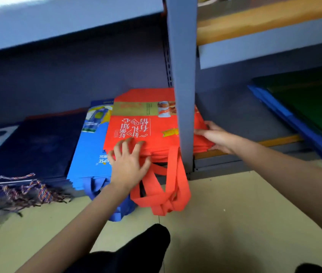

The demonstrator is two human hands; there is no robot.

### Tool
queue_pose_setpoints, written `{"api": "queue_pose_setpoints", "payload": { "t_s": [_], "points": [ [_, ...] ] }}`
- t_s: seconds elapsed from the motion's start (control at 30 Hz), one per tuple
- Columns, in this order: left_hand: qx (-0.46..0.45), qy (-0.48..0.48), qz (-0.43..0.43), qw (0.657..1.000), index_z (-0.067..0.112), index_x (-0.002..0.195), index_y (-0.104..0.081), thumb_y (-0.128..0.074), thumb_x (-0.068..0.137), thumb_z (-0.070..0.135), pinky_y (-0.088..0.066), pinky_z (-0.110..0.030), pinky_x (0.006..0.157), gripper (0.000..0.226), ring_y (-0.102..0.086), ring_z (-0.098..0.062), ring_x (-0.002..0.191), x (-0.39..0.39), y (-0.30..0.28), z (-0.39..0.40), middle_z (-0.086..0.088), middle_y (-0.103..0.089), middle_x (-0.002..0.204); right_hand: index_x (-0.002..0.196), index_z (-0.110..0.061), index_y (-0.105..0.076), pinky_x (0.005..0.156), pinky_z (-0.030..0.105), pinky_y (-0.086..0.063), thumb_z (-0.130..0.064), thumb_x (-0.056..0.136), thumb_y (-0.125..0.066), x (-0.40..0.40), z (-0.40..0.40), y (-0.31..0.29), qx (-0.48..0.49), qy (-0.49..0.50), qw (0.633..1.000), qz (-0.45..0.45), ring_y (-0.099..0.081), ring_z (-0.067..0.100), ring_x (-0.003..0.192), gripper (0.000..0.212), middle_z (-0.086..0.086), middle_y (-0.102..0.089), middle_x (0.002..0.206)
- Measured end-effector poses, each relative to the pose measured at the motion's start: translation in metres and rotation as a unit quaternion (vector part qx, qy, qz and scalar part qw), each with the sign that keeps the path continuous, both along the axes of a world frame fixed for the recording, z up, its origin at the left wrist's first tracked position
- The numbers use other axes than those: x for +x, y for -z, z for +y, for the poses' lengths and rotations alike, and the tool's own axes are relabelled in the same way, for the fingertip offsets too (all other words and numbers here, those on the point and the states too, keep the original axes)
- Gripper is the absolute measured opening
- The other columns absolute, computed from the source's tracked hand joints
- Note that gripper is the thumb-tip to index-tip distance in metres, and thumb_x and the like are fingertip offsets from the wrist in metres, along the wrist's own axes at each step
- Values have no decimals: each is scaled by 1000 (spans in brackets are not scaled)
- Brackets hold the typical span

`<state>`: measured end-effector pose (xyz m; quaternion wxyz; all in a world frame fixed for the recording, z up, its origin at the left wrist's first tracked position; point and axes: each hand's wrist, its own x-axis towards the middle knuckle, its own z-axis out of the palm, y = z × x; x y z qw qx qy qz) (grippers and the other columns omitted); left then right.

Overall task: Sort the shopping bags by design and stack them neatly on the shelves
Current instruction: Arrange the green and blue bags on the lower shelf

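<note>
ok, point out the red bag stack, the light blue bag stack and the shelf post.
red bag stack (136, 127), head view, printed top face
light blue bag stack (89, 154), head view, top face
shelf post (183, 75), head view, front face

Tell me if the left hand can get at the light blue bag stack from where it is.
Probably yes. The left hand rests on the front edge of the red fabric bag stack, and the light blue fabric bag stack lies right beside it, its front edge uncovered. The grey shelf upright stands on the hand's other side.
</note>
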<state>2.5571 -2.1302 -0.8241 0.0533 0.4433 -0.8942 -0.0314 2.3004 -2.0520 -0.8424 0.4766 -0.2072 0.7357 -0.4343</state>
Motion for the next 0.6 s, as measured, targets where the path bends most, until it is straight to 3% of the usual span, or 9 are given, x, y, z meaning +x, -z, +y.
{"api": "queue_pose_setpoints", "payload": {
  "t_s": [0.13, 0.2, 0.27, 0.37, 0.47, 0.6],
  "points": [
    [7, -78, 13, 997, 27, 128, -54, -22, 75, 66, -19, -56, 102, 73, -35, -34, 126, -2, -4, -6, -10, -45, 137, 143, -28, -25, 96, 46, -44, -39, 82, -68, -2, -3, 0, 5, 19, 999, -30, -56, 23, 114, 76, -2, -52, 133],
    [35, -145, 31, 988, 31, 135, -46, -29, 84, 66, -11, -57, 108, 64, -21, -36, 135, 3, -5, -18, -11, -31, 147, 143, -30, -26, 97, 49, -45, -43, 79, -70, -4, -5, 0, 2, 24, 999, -37, -58, 23, 111, 79, -1, -54, 132],
    [121, -186, 94, 971, 32, 139, -39, -43, 91, 55, -14, -54, 110, 53, -17, -42, 137, 6, -8, -29, -18, -19, 151, 143, -29, -27, 96, 49, -47, -42, 79, -70, -3, -6, -1, -7, 37, 998, -58, -60, 23, 108, 78, 1, -57, 129],
    [221, -179, 190, 940, 28, 142, -38, -49, 92, 44, -29, -43, 108, 53, -36, -44, 127, 4, -9, -32, -23, -23, 144, 140, -24, -32, 94, 47, -49, -35, 85, -66, 1, -5, -3, -31, 64, 993, -93, -62, 25, 105, 65, 4, -59, 123],
    [227, -187, 225, 929, 28, 141, -39, -48, 94, 42, -29, -39, 108, 50, -39, -40, 126, 2, -10, -29, -22, -25, 144, 138, -22, -36, 94, 47, -48, -29, 85, -66, 1, -5, -1, -43, 76, 989, -115, -62, 26, 104, 61, 6, -61, 119],
    [212, -209, 282, 912, 26, 139, -44, -39, 97, 43, -27, -38, 108, 46, -35, -35, 131, -2, -14, -28, -21, -29, 144, 135, -25, -37, 90, 46, -49, -10, 87, -63, 2, -4, -3, -68, 90, 992, -59, -59, 27, 104, 57, 5, -56, 123]
  ]
}}
